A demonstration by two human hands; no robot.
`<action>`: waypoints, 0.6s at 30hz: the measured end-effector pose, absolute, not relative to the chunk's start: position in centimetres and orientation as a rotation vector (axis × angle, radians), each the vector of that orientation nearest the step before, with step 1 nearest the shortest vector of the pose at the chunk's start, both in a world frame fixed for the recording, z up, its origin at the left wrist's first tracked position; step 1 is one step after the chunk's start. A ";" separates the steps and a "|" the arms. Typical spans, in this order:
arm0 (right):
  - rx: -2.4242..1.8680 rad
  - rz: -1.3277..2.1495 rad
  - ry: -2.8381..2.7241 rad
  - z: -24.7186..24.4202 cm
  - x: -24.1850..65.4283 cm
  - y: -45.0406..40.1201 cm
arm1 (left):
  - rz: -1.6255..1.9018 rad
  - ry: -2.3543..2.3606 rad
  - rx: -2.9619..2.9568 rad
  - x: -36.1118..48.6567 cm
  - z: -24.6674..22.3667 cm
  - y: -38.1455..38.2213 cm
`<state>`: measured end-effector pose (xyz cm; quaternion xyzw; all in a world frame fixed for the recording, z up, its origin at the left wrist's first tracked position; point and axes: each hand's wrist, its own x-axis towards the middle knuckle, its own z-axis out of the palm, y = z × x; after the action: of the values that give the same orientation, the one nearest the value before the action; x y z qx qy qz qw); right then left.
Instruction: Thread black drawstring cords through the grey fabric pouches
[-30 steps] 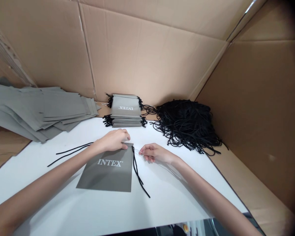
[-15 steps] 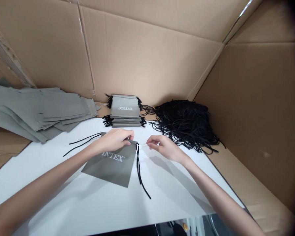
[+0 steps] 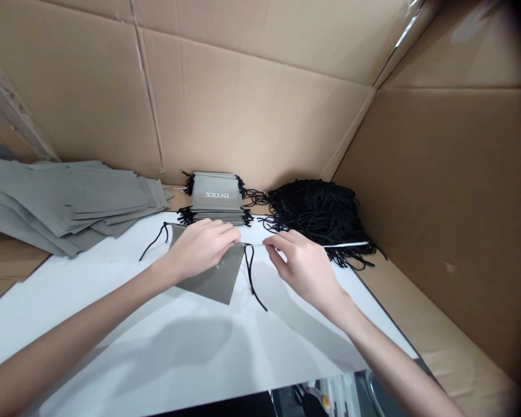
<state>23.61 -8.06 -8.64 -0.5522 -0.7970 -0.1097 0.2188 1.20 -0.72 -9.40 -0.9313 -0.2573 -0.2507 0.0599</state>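
My left hand (image 3: 206, 246) is closed on the top edge of a small grey drawstring bag (image 3: 212, 284), and covers most of its print. My right hand (image 3: 306, 263) pinches a thin white rod (image 3: 345, 245), whose far end sticks out to the right past the knuckles. The rod's other end reaches toward the bag's top right corner, where a black cord (image 3: 249, 269) hangs in a loop with its ends trailing down. Another length of black cord (image 3: 158, 234) comes out at the top left corner. A small gap separates my two hands.
Behind my hands stands a stack of grey INTEX bags (image 3: 217, 200) with black cords. A heap of black cords (image 3: 316, 208) lies to its right, grey fabric pieces (image 3: 99, 197) to the left. Cardboard walls (image 3: 256, 104) enclose the white table (image 3: 165, 359) at the back and right.
My right hand has slid along the rod toward the bag, so more rod shows beyond it. My left hand now covers the lettering. Less cord shows at the bag's left corner.
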 end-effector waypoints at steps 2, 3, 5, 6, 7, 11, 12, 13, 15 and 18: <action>-1.475 -0.428 -2.087 -8.9 23.2 -8.8 | -0.898 -0.682 -2.698 1.2 -9.8 -0.8; -1.445 -0.450 -2.025 -9.0 22.9 -9.2 | -0.972 -0.625 -2.631 1.2 -9.9 -0.8; -1.379 -0.437 -1.924 -9.2 22.4 -10.1 | -1.108 -0.527 -2.512 1.0 -10.1 -1.0; -1.341 -0.422 -1.887 -9.4 22.2 -10.5 | -1.166 -0.498 -2.484 0.9 -10.2 -1.1; -1.304 -0.406 -1.859 -9.5 22.0 -11.0 | -1.212 -0.484 -2.489 0.8 -10.2 -1.3; -1.222 -0.359 -1.814 -10.5 21.8 -12.7 | -1.254 -0.473 -2.676 0.4 -10.6 -1.9; -1.228 -0.338 -1.818 -10.9 21.9 -13.1 | -1.232 -0.450 -2.697 0.4 -11.0 -2.1; -1.242 -0.313 -1.828 -11.3 22.1 -13.5 | -1.215 -0.419 -2.698 0.4 -11.4 -2.2; -1.296 -0.253 -1.866 -12.2 22.5 -14.1 | -1.200 -0.349 -2.681 0.5 -12.8 -2.5; -1.408 -0.173 -1.970 -14.0 23.3 -14.7 | -1.158 -0.309 -2.740 0.7 -15.6 -3.3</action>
<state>23.31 -14.66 -14.02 -0.5434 -0.7603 -0.0666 0.3496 0.73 -3.33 -15.62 -0.9136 -0.1029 -0.3861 0.0753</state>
